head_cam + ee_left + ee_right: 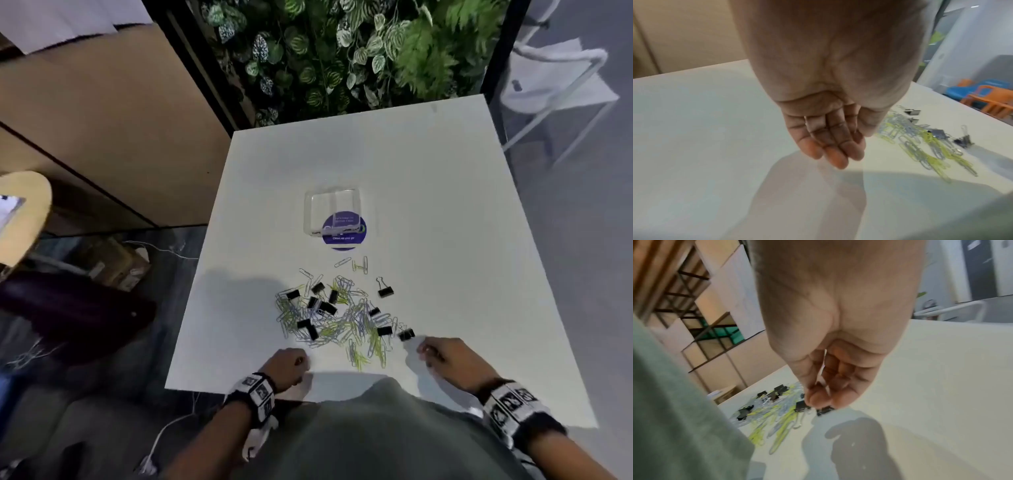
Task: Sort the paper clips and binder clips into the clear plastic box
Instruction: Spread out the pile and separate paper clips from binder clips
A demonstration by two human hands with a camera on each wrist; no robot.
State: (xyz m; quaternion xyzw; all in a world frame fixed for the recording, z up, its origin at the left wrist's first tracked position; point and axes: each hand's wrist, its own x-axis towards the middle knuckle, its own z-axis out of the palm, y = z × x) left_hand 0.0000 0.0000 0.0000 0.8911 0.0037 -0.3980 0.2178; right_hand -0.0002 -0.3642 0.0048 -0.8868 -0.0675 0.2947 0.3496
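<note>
Both hands sat low at the near edge of the white square table (pixel 428 192). The left hand (pixel 286 368) hung with its fingers (pixel 830 146) loosely curled and nothing in them. The right hand (pixel 442 354) had its fingers bunched downward with the tips together; whether they pinched anything, the pictures did not show. Just beside those fingertips lay a small black binder clip (pixel 407 334), at the edge of the heap. Between the two hands and just beyond them spread the tangled pile of silver and yellow-green wire paper clips (pixel 342 322), black binder clips scattered through it. Well past the pile stood the clear plastic box (pixel 331 210), its near corner over a round purple sticker (pixel 344 236).
</note>
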